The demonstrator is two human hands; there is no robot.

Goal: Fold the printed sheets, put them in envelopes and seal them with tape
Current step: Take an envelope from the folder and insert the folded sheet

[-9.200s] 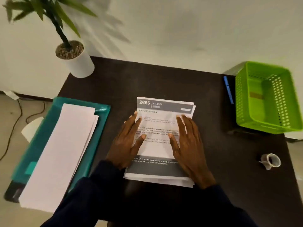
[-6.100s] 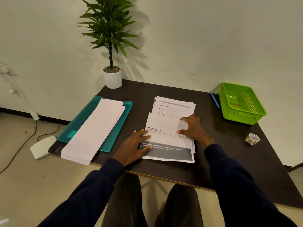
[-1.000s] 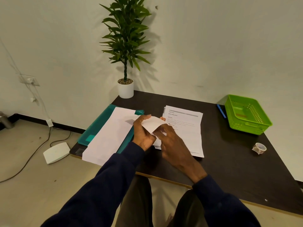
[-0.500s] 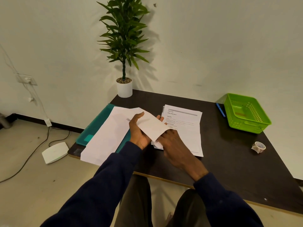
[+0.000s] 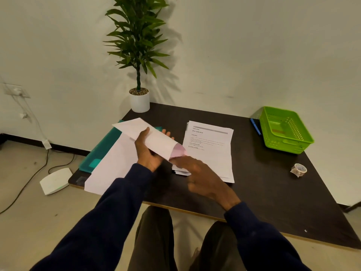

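Above the near left part of the dark table (image 5: 273, 192), a white envelope (image 5: 154, 136) is held up by the left hand (image 5: 147, 151), with the thumb laid on top and the fingers curled beneath it. Compared with half a second ago, its mouth is now spread so that a pink inside is shown, and the right hand (image 5: 203, 177) has been brought from under it to that opening. The hand is blurred, so whether its fingertips pinch the paper cannot be told. A small folded piece of white paper is partly seen under this hand, on the stack of printed sheets (image 5: 213, 153).

On the top sheet the headings "INITIAL SCENE SETUP" and "TASK GOAL" can be read; the finer lines are too small.

The pile of spare envelopes (image 5: 113, 161) is laid on a teal folder (image 5: 101, 151) at the left. A tape roll (image 5: 298, 169) is set near the right edge, well apart from both hands.
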